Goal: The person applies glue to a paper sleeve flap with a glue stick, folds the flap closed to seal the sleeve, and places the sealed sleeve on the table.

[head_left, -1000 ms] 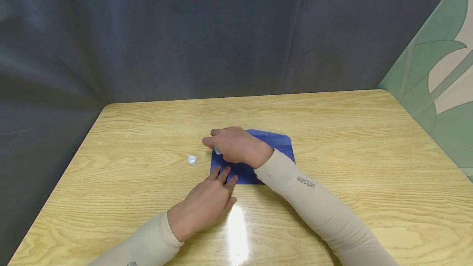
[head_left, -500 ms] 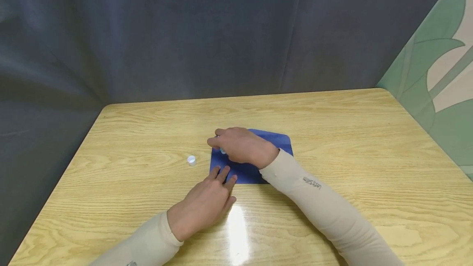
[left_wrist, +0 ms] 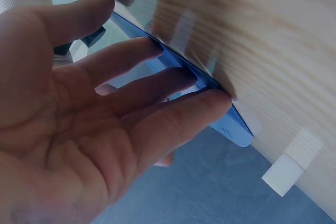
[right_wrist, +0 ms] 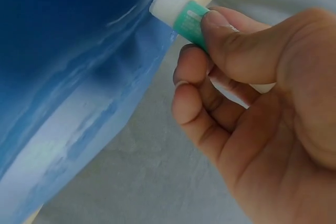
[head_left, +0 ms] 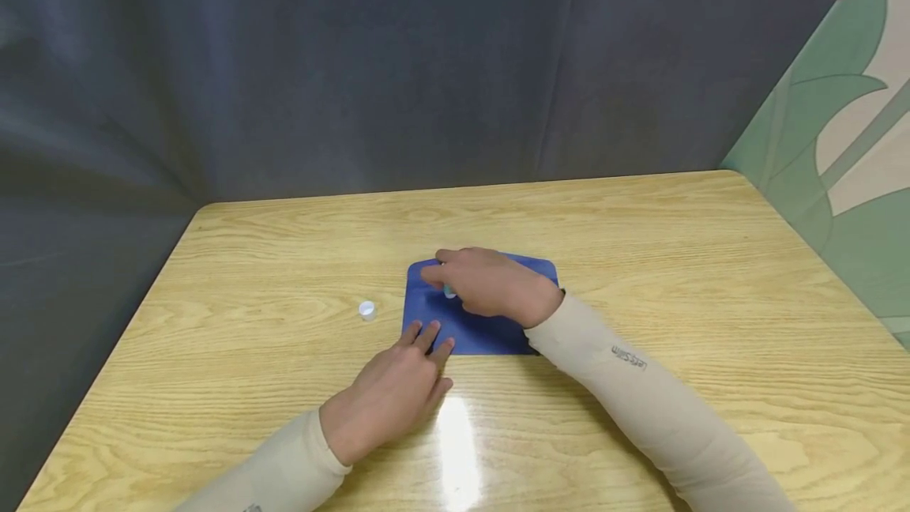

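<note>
A blue envelope (head_left: 483, 338) lies flat on the wooden table. Thumb and fingers of my right hand (head_left: 492, 283) pinch a green and white glue stick (right_wrist: 181, 17); its white end meets the envelope's blue surface in the right wrist view, where wet-looking streaks show. In the head view the hand covers most of the stick. My left hand (head_left: 387, 393) rests its spread fingertips on the envelope's near left corner, the fingers fairly straight and holding nothing. To the left of the envelope stands a small white cap (head_left: 366, 310), also seen in the left wrist view.
The wooden table (head_left: 270, 275) extends around the envelope on all sides. A dark curtain (head_left: 384, 69) hangs behind it and on the left. At the right is a wall (head_left: 860, 172) with a green leaf pattern.
My right hand has moved rightward across the envelope with the glue stick, uncovering more of its left part. The left hand and the cap have stayed in place.
</note>
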The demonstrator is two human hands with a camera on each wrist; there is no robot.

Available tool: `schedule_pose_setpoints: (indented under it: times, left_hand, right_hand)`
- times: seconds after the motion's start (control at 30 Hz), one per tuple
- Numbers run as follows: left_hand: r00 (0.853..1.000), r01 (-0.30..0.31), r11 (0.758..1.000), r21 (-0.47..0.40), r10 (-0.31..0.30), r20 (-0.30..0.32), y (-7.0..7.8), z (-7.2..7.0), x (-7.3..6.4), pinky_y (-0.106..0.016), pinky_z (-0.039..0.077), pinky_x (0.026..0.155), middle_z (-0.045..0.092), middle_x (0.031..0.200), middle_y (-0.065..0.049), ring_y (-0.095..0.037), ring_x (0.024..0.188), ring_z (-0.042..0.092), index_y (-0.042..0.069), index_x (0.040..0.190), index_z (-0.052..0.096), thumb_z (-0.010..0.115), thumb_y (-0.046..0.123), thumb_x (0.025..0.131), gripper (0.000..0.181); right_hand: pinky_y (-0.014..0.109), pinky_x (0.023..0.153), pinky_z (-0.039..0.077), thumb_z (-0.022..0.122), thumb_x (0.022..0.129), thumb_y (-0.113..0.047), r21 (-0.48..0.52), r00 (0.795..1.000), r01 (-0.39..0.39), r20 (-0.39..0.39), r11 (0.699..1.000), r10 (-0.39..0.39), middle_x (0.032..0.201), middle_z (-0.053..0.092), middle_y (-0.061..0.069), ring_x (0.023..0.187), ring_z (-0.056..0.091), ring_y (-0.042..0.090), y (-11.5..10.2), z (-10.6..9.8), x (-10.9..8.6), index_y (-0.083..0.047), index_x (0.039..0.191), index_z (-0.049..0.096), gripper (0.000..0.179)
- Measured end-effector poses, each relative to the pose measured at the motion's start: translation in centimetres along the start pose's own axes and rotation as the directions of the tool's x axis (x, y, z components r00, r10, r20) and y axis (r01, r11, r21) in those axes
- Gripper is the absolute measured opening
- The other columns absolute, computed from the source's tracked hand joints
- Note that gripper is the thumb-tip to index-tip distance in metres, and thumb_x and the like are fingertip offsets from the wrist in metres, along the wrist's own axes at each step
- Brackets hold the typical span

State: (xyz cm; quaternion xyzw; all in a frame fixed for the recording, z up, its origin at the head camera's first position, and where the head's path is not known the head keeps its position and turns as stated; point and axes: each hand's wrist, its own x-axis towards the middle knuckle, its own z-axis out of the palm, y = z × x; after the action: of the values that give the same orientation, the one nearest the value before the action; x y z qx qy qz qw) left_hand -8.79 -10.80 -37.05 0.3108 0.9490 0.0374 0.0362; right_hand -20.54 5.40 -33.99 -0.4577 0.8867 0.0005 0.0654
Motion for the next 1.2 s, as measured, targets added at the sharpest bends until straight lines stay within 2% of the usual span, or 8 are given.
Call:
schedule_pose_setpoints:
  times: [0.37, 0.67, 1.2]
  left_hand:
    - [1.0, 0.003, 1.0, 0.009, -0.003, -0.016, 0.1, 0.1, 0.0, -0.043, 0.053, 0.1, 0.057, 0.139, -0.026, -0.043, 0.127, 0.057, 0.0, 0.133, 0.062, 0.06, 0.03, 0.099, 0.045]
    - [1.0, -0.001, 1.0, 0.03, 0.002, -0.03, 0.1, 0.0, 0.0, -0.043, 0.055, 0.098, 0.058, 0.138, -0.024, -0.042, 0.125, 0.059, 0.001, 0.132, 0.063, 0.061, 0.03, 0.099, 0.044]
    - [0.998, 0.0, 1.0, 0.027, 0.002, -0.055, 0.3, -0.1, -0.1, -0.042, 0.057, 0.094, 0.058, 0.138, -0.026, -0.044, 0.123, 0.06, 0.0, 0.132, 0.063, 0.063, 0.028, 0.098, 0.044]
  right_hand:
    - [0.029, 0.069, 0.052, 0.067, 0.088, 0.006, -0.017, 0.998, -0.058, 0.019, 0.998, 0.058, 0.1, 0.06, 0.001, 0.079, 0.06, 0.015, 1.6, 0.3, -2.3, -0.018, 0.104, 0.059, 0.03]
    - [0.027, 0.066, 0.05, 0.07, 0.085, 0.006, -0.03, 0.999, -0.051, -0.017, 0.998, 0.05, 0.093, 0.058, 0.001, 0.075, 0.057, 0.014, 3.0, 0.4, -4.8, -0.016, 0.102, 0.058, 0.031]
    - [0.023, 0.062, 0.047, 0.072, 0.079, 0.013, 0.009, 0.993, -0.074, -0.094, 0.997, 0.075, 0.088, 0.056, 0.0, 0.07, 0.054, 0.01, 5.5, 1.2, -9.5, -0.015, 0.096, 0.058, 0.036]
